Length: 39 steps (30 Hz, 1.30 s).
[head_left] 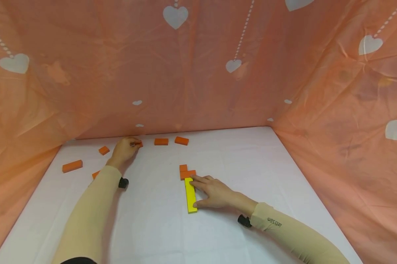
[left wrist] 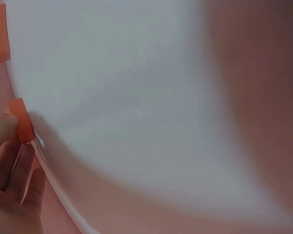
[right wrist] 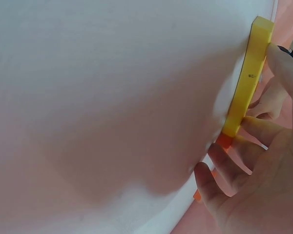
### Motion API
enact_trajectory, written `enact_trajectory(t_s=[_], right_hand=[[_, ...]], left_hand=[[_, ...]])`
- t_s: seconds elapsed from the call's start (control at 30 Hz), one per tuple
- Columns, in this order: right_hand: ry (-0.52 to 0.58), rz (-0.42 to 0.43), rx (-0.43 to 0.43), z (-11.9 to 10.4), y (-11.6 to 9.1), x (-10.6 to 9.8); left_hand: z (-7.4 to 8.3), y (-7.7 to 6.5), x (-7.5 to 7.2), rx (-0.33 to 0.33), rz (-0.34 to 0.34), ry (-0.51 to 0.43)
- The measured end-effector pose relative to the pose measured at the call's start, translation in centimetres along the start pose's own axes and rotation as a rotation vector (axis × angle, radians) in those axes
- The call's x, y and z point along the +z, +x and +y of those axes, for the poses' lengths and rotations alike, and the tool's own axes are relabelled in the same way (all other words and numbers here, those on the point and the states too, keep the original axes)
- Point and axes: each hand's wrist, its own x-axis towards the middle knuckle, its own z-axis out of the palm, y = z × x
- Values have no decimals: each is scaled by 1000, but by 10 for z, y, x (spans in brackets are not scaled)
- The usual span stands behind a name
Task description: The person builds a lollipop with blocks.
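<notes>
At the far left of the table, my left hand (head_left: 124,149) pinches a small orange block (head_left: 139,144) between thumb and fingers; the left wrist view shows this orange block (left wrist: 22,121) at the fingertips. My right hand (head_left: 216,192) lies beside a long yellow block (head_left: 190,196), its fingers extended. Thumb and a finger touch the right side of the yellow block (right wrist: 249,78), spread along its length. Against the far end of the yellow block lies an orange block (head_left: 187,174), with a smaller orange block (head_left: 183,168) behind it. The fingers partly cover the yellow block's far right side.
Two orange blocks, one middle (head_left: 161,142) and one further right (head_left: 182,140), lie near the back edge. To the left are a long orange block (head_left: 72,166), a small one (head_left: 104,150), and one partly hidden by the left sleeve (head_left: 95,175). Pink curtains (head_left: 198,73) surround the white table (head_left: 145,234).
</notes>
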Motion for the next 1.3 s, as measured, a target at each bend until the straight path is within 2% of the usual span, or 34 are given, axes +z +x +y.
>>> enact_trajectory(t_s=[0.23, 0.4, 0.5, 0.67, 1.0, 1.3], right_hand=[[3, -4, 8, 0, -1, 0], [-4, -3, 8, 0, 0, 0], [-6, -4, 10, 0, 0, 0], [-5, -1, 11, 1, 1, 1], [-8, 11, 3, 1, 0, 3], [-1, 6, 11, 1, -1, 2]], left_hand=[[1, -1, 3, 33, 33, -38], [10, -3, 8, 73, 53, -84], [20, -4, 10, 79, 30, -124], [39, -3, 16, 100, -3, -136], [81, -4, 36, 278, 35, -138], [113, -5, 56, 362, -2, -144]])
